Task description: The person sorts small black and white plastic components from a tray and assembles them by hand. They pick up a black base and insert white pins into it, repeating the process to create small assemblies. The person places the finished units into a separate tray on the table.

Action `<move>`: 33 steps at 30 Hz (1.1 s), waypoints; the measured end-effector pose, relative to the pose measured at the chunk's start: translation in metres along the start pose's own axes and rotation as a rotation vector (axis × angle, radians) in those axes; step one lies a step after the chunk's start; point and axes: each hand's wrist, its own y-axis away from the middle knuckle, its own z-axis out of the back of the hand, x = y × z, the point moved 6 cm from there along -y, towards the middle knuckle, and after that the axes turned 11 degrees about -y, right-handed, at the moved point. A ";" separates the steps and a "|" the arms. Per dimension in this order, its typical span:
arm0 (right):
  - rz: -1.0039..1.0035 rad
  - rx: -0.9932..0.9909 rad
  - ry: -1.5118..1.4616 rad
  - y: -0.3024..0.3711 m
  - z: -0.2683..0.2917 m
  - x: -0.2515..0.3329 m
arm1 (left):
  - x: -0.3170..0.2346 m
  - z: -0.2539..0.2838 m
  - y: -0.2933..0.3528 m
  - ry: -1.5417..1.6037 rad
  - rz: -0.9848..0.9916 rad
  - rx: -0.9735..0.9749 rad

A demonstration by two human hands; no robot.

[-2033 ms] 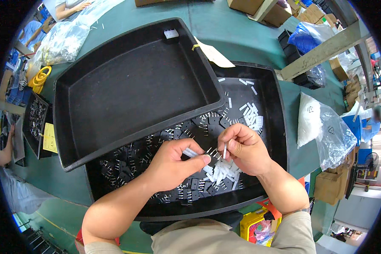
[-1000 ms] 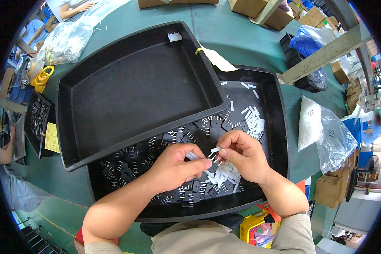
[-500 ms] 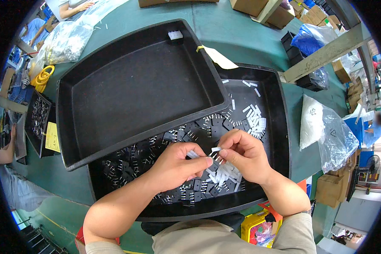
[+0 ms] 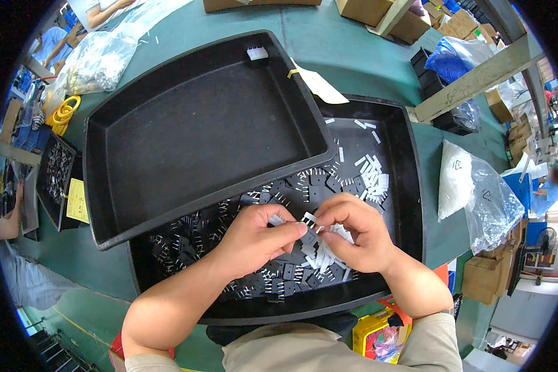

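Above the lower black tray, my left hand pinches a small black part with metal pins, mostly hidden by the fingers. A white strip lies across the pin ends. Finished-looking white pieces show in the curl of the same hand. My right hand is closed at the pins beside the strip; its fingertips touch the part. Below the hands lie loose white strips and many black pinned parts.
A second black tray rests tilted over the lower one, with one white pinned block in its far corner. A paper tag hangs on its rim. At right lies a bag of white pieces; a small black bin stands left.
My right fingertips have shifted from the white strip down toward the pins. The strip now sits tilted against the pin ends, and the held part has turned slightly.
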 end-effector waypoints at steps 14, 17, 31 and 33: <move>-0.556 -0.168 -0.545 0.012 0.005 -0.032 | -0.008 -0.001 0.003 -0.312 -0.030 -0.086; -0.517 -0.168 -0.470 0.015 0.001 -0.035 | -0.007 -0.002 0.003 -0.349 -0.096 -0.109; -0.664 -0.038 -0.442 0.015 -0.001 -0.035 | -0.006 -0.003 0.003 -0.367 -0.106 -0.084; -0.651 -0.019 -0.428 0.016 -0.003 -0.035 | -0.011 -0.003 0.005 -0.425 -0.128 -0.102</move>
